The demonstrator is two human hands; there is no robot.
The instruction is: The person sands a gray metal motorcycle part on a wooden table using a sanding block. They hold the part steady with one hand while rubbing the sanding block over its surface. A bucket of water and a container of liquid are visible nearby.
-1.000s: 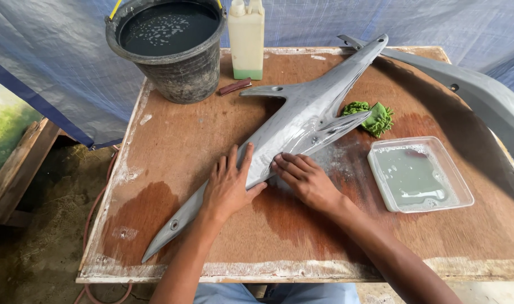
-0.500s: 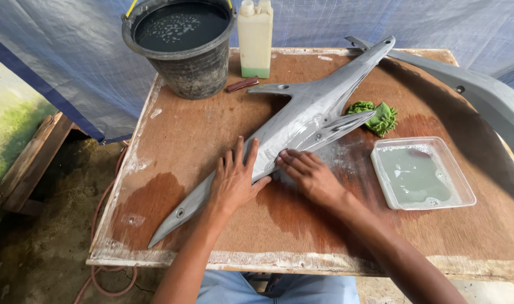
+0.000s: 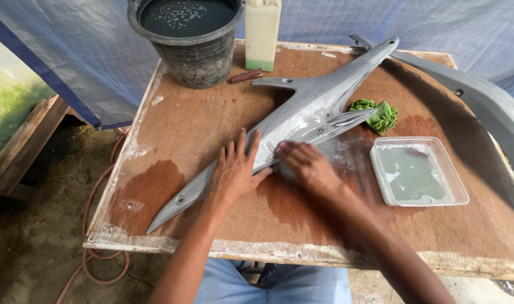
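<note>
On the wet brown tabletop right in front of me there's this long grey plastic panel, pointy at both ends with a couple of fins sticking out, lying diagonally from the near-left edge up to the far right. My left hand is flat on it, fingers spread wide and pressing down, not wrapped around anything. My right hand sits just beside it on the panel's middle, fingers curled down onto the surface. It's motion-blurred, so I honestly can't tell if there's a bit of abrasive paper pinched under it or nothing at all.

What worries me: the board is soaked around the hands, and the panel is slick with greyish slurry. If the left hand lets up its pressure, I'd guess the part could skate sideways, and the shallow clear tray of cloudy water sits near enough on the right to get knocked. The thin near tip overhangs almost at the edge too, so a hard push might flex it or swing it off.

Other stuff: black bucket of dark water at the far side, a pale bottle next to it with its top cut off by the frame, a small reddish stick, a crumpled green rag touching one fin, and a second grey panel running out of view on the right. Blue tarp behind hides whatever's past the tabletop.
</note>
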